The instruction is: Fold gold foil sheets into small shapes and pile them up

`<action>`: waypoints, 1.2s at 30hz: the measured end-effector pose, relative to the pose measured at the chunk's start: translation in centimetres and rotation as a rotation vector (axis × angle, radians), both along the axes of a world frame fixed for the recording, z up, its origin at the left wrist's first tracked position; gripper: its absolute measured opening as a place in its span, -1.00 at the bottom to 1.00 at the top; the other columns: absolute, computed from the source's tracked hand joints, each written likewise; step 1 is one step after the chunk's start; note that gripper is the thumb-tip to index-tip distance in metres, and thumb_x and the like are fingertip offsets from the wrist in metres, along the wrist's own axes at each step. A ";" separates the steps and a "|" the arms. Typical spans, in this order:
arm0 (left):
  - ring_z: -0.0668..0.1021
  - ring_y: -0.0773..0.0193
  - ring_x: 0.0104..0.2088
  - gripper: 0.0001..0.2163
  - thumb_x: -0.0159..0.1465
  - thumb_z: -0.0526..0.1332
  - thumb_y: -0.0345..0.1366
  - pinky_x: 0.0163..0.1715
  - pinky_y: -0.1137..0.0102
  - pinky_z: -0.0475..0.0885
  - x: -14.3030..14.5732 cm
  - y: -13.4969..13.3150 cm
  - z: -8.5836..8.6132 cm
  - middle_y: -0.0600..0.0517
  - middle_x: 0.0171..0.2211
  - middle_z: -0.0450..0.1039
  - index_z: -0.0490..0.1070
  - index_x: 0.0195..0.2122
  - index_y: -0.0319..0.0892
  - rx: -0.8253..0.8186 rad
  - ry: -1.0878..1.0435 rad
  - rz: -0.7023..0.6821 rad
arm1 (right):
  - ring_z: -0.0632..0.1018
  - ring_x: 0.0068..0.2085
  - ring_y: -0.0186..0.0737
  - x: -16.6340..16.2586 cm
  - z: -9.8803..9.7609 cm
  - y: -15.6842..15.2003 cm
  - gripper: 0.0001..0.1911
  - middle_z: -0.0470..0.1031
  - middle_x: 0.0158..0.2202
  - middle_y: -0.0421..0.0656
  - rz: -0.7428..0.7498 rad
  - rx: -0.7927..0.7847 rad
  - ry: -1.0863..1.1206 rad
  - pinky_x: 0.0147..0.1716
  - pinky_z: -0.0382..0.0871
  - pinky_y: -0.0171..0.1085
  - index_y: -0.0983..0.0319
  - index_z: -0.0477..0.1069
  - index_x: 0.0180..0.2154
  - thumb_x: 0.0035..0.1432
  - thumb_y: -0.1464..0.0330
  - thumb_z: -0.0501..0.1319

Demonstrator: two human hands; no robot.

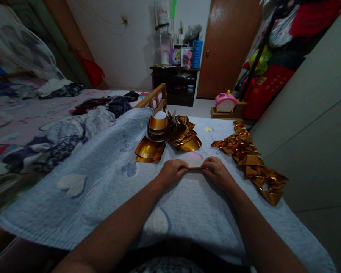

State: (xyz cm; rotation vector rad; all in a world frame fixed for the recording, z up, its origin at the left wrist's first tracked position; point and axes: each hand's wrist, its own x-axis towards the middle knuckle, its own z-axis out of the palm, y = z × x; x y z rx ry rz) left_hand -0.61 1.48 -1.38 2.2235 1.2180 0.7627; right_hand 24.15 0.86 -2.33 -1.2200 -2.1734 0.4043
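My left hand (pixel 174 169) and my right hand (pixel 216 171) are both closed, pinching opposite ends of one sheet of gold foil paper (pixel 195 163). Its pale side faces up, and a thin gold fold runs along the edge nearest me. Just beyond my hands lies a pile of curled gold foil sheets (pixel 150 148), some showing white backs. To the right of my right hand stretches a row of folded gold paper pieces (pixel 252 161), crinkled and overlapping. Everything rests on a pale blue quilt (pixel 187 212) with heart shapes.
Left of the quilt, rumpled clothes (pixel 71 131) cover a bed with a wooden rail (pixel 156 96). A white cabinet side (pixel 309 151) borders the right. Farther off stand a pink toy (pixel 226 102), a dark shelf unit (pixel 174 89) and a wooden door (pixel 230 45). A fan (pixel 25 49) is at far left.
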 end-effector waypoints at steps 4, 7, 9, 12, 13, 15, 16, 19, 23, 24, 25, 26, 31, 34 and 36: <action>0.64 0.19 -0.16 -0.85 0.21 0.30 -0.45 -0.09 0.37 0.48 -0.1 -0.1 0.2 -0.02 -0.19 0.65 0.61 -0.21 -0.18 0.006 -0.017 -0.042 | 0.44 -0.13 -0.08 0.1 -0.1 0.1 -0.84 0.50 -0.20 -0.08 0.004 0.005 0.012 -0.10 0.33 -0.13 0.19 0.56 -0.25 0.18 0.53 0.26; 0.63 0.20 -0.18 -0.84 0.20 0.29 -0.47 -0.11 0.37 0.48 -0.2 -0.1 0.3 -0.02 -0.20 0.64 0.60 -0.22 -0.18 0.010 -0.025 -0.062 | 0.44 -0.13 -0.09 0.2 -0.1 0.2 -0.85 0.50 -0.21 -0.09 0.002 -0.007 0.017 -0.11 0.33 -0.13 0.18 0.56 -0.25 0.19 0.51 0.26; 0.63 0.20 -0.18 -0.85 0.20 0.28 -0.47 -0.10 0.37 0.47 -0.3 -0.1 0.3 -0.02 -0.21 0.64 0.60 -0.24 -0.18 0.008 -0.035 -0.058 | 0.44 -0.13 -0.08 0.2 0.0 0.2 -0.86 0.50 -0.22 -0.09 0.000 -0.013 0.021 -0.10 0.33 -0.12 0.19 0.56 -0.25 0.20 0.50 0.26; 0.63 0.19 -0.18 -0.86 0.21 0.28 -0.45 -0.10 0.36 0.47 -0.3 0.0 0.2 -0.03 -0.21 0.64 0.59 -0.24 -0.18 0.004 -0.054 -0.048 | 0.45 -0.13 -0.08 0.4 -0.1 0.3 -0.86 0.50 -0.21 -0.09 -0.003 -0.020 0.032 -0.09 0.33 -0.11 0.18 0.56 -0.24 0.19 0.49 0.26; 0.62 0.19 -0.18 -0.87 0.21 0.28 -0.44 -0.09 0.35 0.47 -0.4 0.0 0.1 -0.03 -0.21 0.63 0.59 -0.24 -0.17 0.007 -0.059 -0.046 | 0.45 -0.13 -0.08 0.4 -0.1 0.3 -0.86 0.50 -0.21 -0.09 -0.005 -0.021 0.037 -0.09 0.33 -0.11 0.17 0.56 -0.24 0.19 0.49 0.26; 0.62 0.19 -0.18 -0.88 0.22 0.29 -0.43 -0.09 0.35 0.47 -0.4 0.1 0.0 -0.03 -0.21 0.63 0.60 -0.25 -0.18 0.018 -0.062 -0.047 | 0.45 -0.12 -0.08 0.4 -0.2 0.3 -0.85 0.50 -0.20 -0.09 -0.008 -0.021 0.045 -0.08 0.34 -0.10 0.17 0.56 -0.24 0.19 0.49 0.26; 0.62 0.19 -0.18 -0.89 0.22 0.29 -0.43 -0.10 0.35 0.47 -0.4 0.2 -0.1 -0.04 -0.21 0.62 0.60 -0.26 -0.18 0.023 -0.061 -0.049 | 0.45 -0.12 -0.08 0.4 -0.2 0.3 -0.86 0.50 -0.20 -0.09 -0.007 -0.021 0.047 -0.08 0.34 -0.10 0.17 0.56 -0.24 0.19 0.49 0.26; 0.61 0.19 -0.20 -0.90 0.21 0.30 -0.44 -0.13 0.35 0.47 -0.4 0.3 -0.3 -0.05 -0.24 0.61 0.60 -0.27 -0.20 0.043 -0.054 -0.051 | 0.46 -0.12 -0.08 0.4 -0.1 0.3 -0.86 0.50 -0.20 -0.08 -0.005 -0.025 0.048 -0.08 0.34 -0.10 0.18 0.56 -0.24 0.20 0.48 0.25; 0.60 0.19 -0.19 -0.91 0.23 0.29 -0.44 -0.14 0.35 0.47 -0.5 0.2 -0.4 -0.05 -0.24 0.61 0.59 -0.27 -0.20 0.080 -0.034 -0.057 | 0.46 -0.12 -0.08 0.4 0.0 0.2 -0.86 0.50 -0.21 -0.08 -0.008 -0.026 0.046 -0.09 0.34 -0.12 0.17 0.56 -0.25 0.19 0.48 0.25; 0.60 0.19 -0.19 -0.90 0.24 0.28 -0.44 -0.13 0.35 0.47 -0.5 0.2 -0.4 -0.05 -0.24 0.61 0.59 -0.26 -0.20 0.085 -0.027 -0.066 | 0.46 -0.13 -0.08 0.4 0.0 0.2 -0.86 0.50 -0.21 -0.09 -0.008 -0.027 0.045 -0.09 0.34 -0.12 0.17 0.56 -0.25 0.19 0.48 0.25; 0.60 0.20 -0.19 -0.89 0.25 0.27 -0.45 -0.13 0.35 0.47 -0.5 0.2 -0.4 -0.06 -0.23 0.61 0.59 -0.25 -0.20 0.090 -0.020 -0.076 | 0.46 -0.13 -0.09 0.4 0.1 0.3 -0.86 0.50 -0.21 -0.09 -0.009 -0.030 0.044 -0.10 0.34 -0.12 0.17 0.56 -0.25 0.19 0.48 0.25; 0.60 0.19 -0.19 -0.88 0.25 0.27 -0.46 -0.12 0.35 0.48 -0.5 0.2 -0.4 -0.06 -0.23 0.61 0.59 -0.25 -0.20 0.095 -0.012 -0.085 | 0.46 -0.13 -0.09 0.4 0.1 0.3 -0.86 0.50 -0.22 -0.09 -0.009 -0.033 0.043 -0.10 0.34 -0.12 0.17 0.56 -0.26 0.19 0.48 0.25; 0.61 0.19 -0.17 -0.87 0.27 0.25 -0.48 -0.09 0.33 0.49 -0.5 0.3 -0.6 -0.08 -0.20 0.62 0.59 -0.23 -0.21 0.108 0.013 -0.100 | 0.46 -0.14 -0.09 0.5 0.1 0.4 -0.87 0.51 -0.22 -0.09 -0.014 -0.043 0.039 -0.10 0.34 -0.13 0.17 0.57 -0.26 0.19 0.47 0.25; 0.61 0.19 -0.18 -0.87 0.28 0.25 -0.46 -0.09 0.32 0.49 -0.4 0.3 -0.6 -0.08 -0.22 0.63 0.60 -0.24 -0.20 0.113 0.015 -0.078 | 0.46 -0.14 -0.10 0.5 0.0 0.4 -0.86 0.51 -0.22 -0.09 -0.018 -0.039 0.044 -0.10 0.34 -0.12 0.16 0.57 -0.26 0.19 0.47 0.25; 0.60 0.18 -0.18 -0.88 0.29 0.25 -0.45 -0.08 0.29 0.49 -0.4 0.3 -0.5 -0.07 -0.24 0.62 0.61 -0.24 -0.20 0.124 0.025 -0.051 | 0.46 -0.14 -0.09 0.5 0.0 0.4 -0.86 0.51 -0.22 -0.09 -0.021 -0.036 0.048 -0.11 0.34 -0.12 0.16 0.56 -0.26 0.19 0.47 0.24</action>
